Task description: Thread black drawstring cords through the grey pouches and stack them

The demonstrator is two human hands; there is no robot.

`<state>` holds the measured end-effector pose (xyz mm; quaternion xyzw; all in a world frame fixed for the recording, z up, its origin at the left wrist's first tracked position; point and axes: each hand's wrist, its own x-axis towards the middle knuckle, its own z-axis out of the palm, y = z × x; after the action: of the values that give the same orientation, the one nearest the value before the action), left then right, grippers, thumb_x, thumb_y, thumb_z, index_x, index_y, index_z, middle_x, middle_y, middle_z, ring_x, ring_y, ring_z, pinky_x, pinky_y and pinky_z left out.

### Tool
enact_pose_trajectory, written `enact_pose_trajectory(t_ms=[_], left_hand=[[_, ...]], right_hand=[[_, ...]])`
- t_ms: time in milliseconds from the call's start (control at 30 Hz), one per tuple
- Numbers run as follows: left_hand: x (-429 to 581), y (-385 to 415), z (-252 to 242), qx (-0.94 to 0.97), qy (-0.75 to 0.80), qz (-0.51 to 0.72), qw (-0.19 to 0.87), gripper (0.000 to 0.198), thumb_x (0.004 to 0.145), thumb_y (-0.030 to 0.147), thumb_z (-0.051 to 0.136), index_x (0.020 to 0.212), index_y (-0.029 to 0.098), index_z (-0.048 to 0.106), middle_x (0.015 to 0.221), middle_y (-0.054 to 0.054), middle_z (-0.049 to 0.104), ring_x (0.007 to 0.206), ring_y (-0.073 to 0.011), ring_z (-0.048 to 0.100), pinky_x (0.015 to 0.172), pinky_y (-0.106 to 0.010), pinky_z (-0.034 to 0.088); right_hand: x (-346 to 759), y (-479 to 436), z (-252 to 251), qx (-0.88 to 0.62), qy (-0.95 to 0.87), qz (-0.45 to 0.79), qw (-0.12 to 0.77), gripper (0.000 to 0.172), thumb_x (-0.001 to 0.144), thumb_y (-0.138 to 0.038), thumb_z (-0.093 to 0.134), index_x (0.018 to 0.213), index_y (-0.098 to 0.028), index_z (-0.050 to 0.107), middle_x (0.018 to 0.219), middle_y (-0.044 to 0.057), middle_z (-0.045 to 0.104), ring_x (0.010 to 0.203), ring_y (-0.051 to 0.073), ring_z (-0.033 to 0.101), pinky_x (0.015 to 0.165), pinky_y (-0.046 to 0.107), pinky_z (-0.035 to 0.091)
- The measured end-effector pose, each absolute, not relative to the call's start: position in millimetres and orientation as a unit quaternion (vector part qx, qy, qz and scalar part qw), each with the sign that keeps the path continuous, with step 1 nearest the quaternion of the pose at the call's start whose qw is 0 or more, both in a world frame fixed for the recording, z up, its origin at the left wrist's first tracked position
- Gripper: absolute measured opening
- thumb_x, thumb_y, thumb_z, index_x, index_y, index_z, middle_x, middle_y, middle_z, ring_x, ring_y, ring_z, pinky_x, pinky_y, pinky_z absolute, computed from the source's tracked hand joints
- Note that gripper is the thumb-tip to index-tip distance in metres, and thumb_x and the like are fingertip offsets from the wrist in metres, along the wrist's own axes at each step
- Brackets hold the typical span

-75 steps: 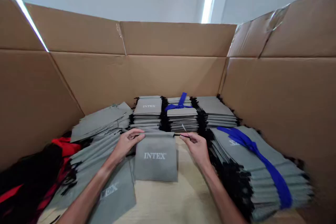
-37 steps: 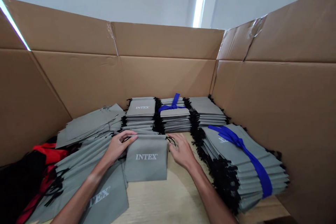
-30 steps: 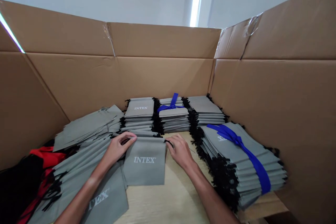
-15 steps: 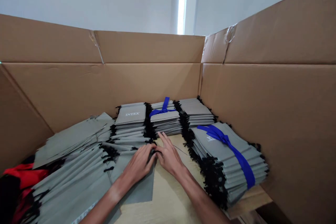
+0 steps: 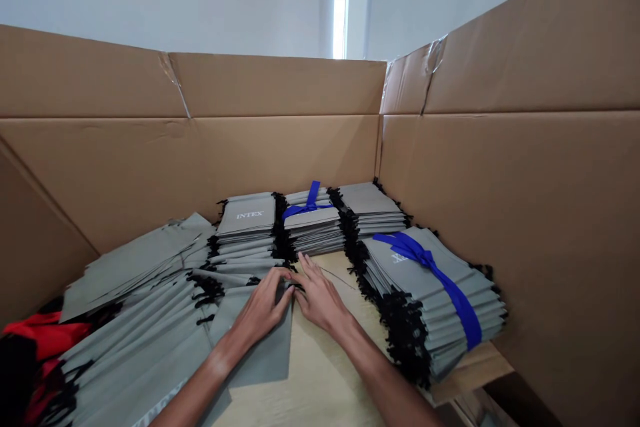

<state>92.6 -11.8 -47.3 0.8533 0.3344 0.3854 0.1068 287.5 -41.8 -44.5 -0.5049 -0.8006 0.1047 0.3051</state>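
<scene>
I've got both hands in view on the head cam, tips meeting approx. mid-scene. L hand [image 5: 263, 307] comes in from the left w/ thumb & index bent together; R hand [image 5: 320, 303] faces it, thumb & index at the same spot, other fingers straighter. I see both pinching a bit of black cord [image 5: 300, 287]; tips overlap, so can't tell which strand each has. The cord's at the upper R corner of a grey pouch [image 5: 270, 353], which is under the L hand & wrist, its lower R part showing over the pale table [image 5: 325, 373].

On my left: a fanned pile of grey pouches [image 5: 135, 340] w/ cord ends, a loose stack [image 5: 140, 257] behind it, red-and-black cloth [image 5: 45, 330] at the edge. At the back, 3 stacks in a row: INTEX stack [image 5: 250, 217], ribboned stack [image 5: 315, 221], plain-topped stack [image 5: 373, 200]. On my right: big bundle [image 5: 463, 273] tied w/ blue ribbon [image 5: 453, 293]. Cardboard walls [image 5: 285, 147] stand around it all.
</scene>
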Motion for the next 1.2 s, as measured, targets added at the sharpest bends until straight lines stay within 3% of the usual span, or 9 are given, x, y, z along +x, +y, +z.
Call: enact_pose_trajectory(t_ms=[167, 400, 667, 833, 933, 1133, 1200], left_hand=[[92.0, -11.1, -46.9, 0.836, 0.342, 0.42, 0.085, 0.013, 0.106, 0.028, 0.055, 0.118, 0.026, 0.061, 0.13, -0.013, 0.07, 0.123, -0.0293, 0.073, 0.105, -0.043, 0.062], [91.5, -17.0, -45.7, 0.815, 0.34, 0.469, 0.02, 0.015, 0.107, 0.028, 0.058, 0.121, 0.025, 0.06, 0.14, -0.017, 0.063, 0.131, -0.0318, 0.068, 0.106, -0.047, 0.062], [89.2, -15.6, -48.7, 0.811, 0.346, 0.469, 0.044, 0.016, 0.105, 0.03, 0.061, 0.12, 0.025, 0.061, 0.133, -0.015, 0.065, 0.122, -0.03, 0.07, 0.098, -0.044, 0.065], [86.2, -13.7, -47.0, 0.798, 0.35, 0.489, 0.045, 0.014, 0.107, 0.035, 0.06, 0.117, 0.025, 0.062, 0.125, -0.012, 0.067, 0.121, -0.0295, 0.071, 0.104, -0.046, 0.062], [83.5, -13.1, -46.3, 0.788, 0.363, 0.494, 0.058, 0.016, 0.106, 0.039, 0.06, 0.114, 0.025, 0.063, 0.123, -0.012, 0.068, 0.12, -0.0301, 0.071, 0.103, -0.046, 0.062], [81.9, -13.4, -47.1, 0.797, 0.354, 0.484, 0.072, 0.017, 0.106, 0.042, 0.061, 0.113, 0.027, 0.063, 0.118, -0.01, 0.07, 0.116, -0.0298, 0.072, 0.1, -0.042, 0.062], [82.7, -13.8, -47.4, 0.799, 0.351, 0.483, 0.071, 0.016, 0.106, 0.04, 0.061, 0.114, 0.027, 0.062, 0.117, -0.009, 0.07, 0.114, -0.0292, 0.072, 0.1, -0.042, 0.061]], right_hand=[[277.3, -50.3, -40.6, -0.514, -0.806, 0.111, 0.272, 0.085, 0.093, -0.013, 0.064, 0.174, -0.017, 0.039, 0.185, 0.017, 0.022, 0.172, 0.038, 0.023, 0.139, 0.06, 0.026], [279.6, -52.1, -33.3, -0.515, -0.809, 0.137, 0.249, 0.112, 0.086, -0.026, 0.072, 0.181, -0.031, 0.013, 0.188, 0.012, 0.003, 0.174, 0.043, 0.007, 0.134, 0.074, 0.019], [287.2, -49.3, -25.9, -0.563, -0.784, 0.118, 0.231, 0.113, 0.09, -0.047, 0.08, 0.181, -0.034, 0.015, 0.188, 0.013, 0.001, 0.173, 0.047, 0.007, 0.132, 0.079, 0.017], [292.4, -46.8, -26.1, -0.607, -0.74, 0.119, 0.264, 0.103, 0.099, -0.071, 0.067, 0.181, -0.03, 0.021, 0.187, 0.015, 0.015, 0.173, 0.046, 0.014, 0.133, 0.076, 0.018], [294.4, -46.9, -23.0, -0.617, -0.723, 0.135, 0.281, 0.107, 0.101, -0.077, 0.06, 0.182, -0.025, 0.014, 0.187, 0.018, 0.012, 0.174, 0.044, 0.012, 0.134, 0.074, 0.017], [299.6, -48.5, -13.5, -0.575, -0.713, 0.232, 0.327, 0.119, 0.097, -0.081, 0.063, 0.181, -0.027, 0.0, 0.188, 0.011, -0.003, 0.175, 0.039, -0.004, 0.137, 0.069, 0.011], [301.4, -49.0, -14.1, -0.555, -0.7, 0.273, 0.355, 0.118, 0.099, -0.081, 0.06, 0.181, -0.025, -0.004, 0.189, 0.012, 0.002, 0.175, 0.036, 0.002, 0.138, 0.061, 0.017]])
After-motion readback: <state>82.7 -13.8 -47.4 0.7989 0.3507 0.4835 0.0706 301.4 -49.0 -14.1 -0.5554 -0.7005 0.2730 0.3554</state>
